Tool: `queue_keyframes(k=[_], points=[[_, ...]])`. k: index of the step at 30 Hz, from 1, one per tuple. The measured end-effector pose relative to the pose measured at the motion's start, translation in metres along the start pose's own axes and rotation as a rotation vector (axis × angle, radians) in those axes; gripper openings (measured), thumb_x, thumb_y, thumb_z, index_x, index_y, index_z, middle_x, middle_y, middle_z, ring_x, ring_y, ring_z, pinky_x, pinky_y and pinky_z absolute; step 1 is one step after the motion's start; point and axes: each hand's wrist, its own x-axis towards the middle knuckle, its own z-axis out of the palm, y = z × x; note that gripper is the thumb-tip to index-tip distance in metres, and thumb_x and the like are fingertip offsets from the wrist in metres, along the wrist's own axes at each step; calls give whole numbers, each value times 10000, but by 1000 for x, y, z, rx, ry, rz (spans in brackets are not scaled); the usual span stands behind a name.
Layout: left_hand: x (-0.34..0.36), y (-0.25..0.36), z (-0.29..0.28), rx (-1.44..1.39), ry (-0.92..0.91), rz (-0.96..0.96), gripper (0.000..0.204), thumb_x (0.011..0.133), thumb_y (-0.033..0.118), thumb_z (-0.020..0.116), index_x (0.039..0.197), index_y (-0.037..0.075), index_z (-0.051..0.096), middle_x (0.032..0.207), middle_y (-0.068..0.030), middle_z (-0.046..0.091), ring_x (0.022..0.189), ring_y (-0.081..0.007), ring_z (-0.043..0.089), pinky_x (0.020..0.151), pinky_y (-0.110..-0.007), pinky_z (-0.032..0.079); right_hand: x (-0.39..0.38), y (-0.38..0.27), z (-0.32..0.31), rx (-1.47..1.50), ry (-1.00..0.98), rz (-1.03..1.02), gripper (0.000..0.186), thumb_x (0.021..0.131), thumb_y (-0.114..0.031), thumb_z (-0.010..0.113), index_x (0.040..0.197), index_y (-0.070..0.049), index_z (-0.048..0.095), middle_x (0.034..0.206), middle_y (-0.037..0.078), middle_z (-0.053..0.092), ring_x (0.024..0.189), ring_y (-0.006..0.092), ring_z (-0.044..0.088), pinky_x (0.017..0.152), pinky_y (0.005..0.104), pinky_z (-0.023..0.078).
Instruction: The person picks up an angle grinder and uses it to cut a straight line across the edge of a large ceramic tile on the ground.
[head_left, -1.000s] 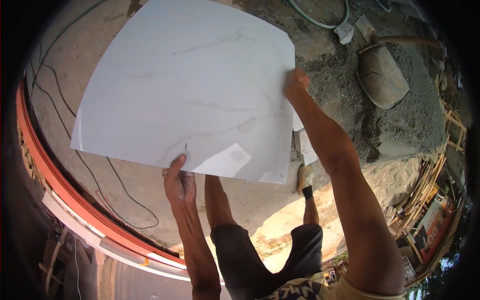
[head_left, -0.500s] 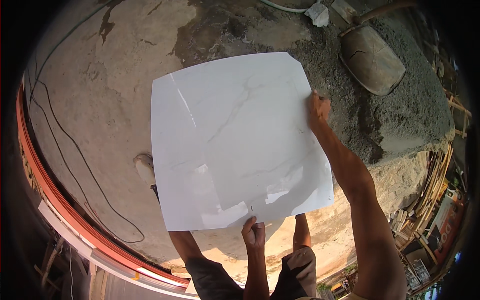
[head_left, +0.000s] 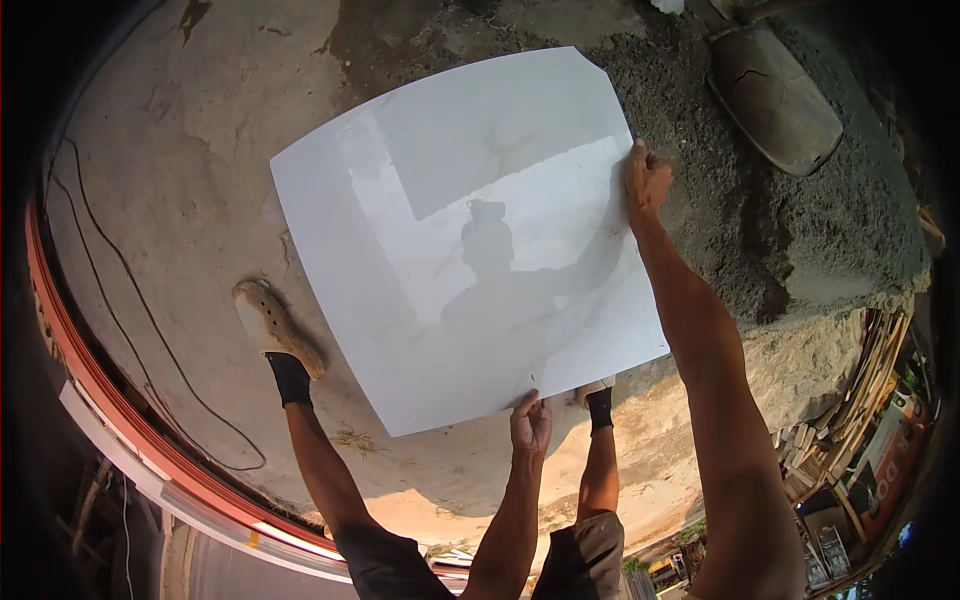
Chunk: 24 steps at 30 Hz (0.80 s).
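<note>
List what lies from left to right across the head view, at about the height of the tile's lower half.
Red curved rail → black cable → beige shoe → white tile → right hand on the tile's right edge → grey mortar heap → stacked wooden strips.

Both forearms are bare, with no sleeves, gloves or watch on the left hand or right hand. Dark grey-brown knee-length shorts cover the thighs. Short black ankle socks sit inside pale perforated clog sandals.
</note>
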Motion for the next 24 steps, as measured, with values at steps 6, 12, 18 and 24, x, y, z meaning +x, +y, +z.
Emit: queue_keyframes(k=[6,12,18,24], points=[[36,19,-2,17,83,30,395,836,-147,555,1210,-21,543,1278,-162,589,1252,-295,524,1150,-448,385,-7,11,22,44,61,1,599,905,-452,563,819,135,652,730,291,637,692,355,638,707,496,467],[54,23,4,178,120,56,366,839,-20,607,1191,-49,511,1295,-158,545,1310,-329,469,1179,-475,349,-8,24,33,134,98,-19,570,902,-421,579,824,139,649,731,281,647,680,341,626,711,496,470],[50,46,16,239,108,-24,478,837,60,663,1243,-86,457,1298,-204,519,1322,-346,458,1177,-503,349,-10,27,46,156,94,7,555,905,-407,589,799,136,632,699,248,638,655,304,584,700,483,466],[-2,81,30,1228,617,394,639,892,470,707,1224,-34,498,1154,-139,500,997,-221,546,838,-367,491,-6,35,22,202,-61,68,558,897,-488,631,786,56,586,754,117,582,735,201,488,723,400,443]])
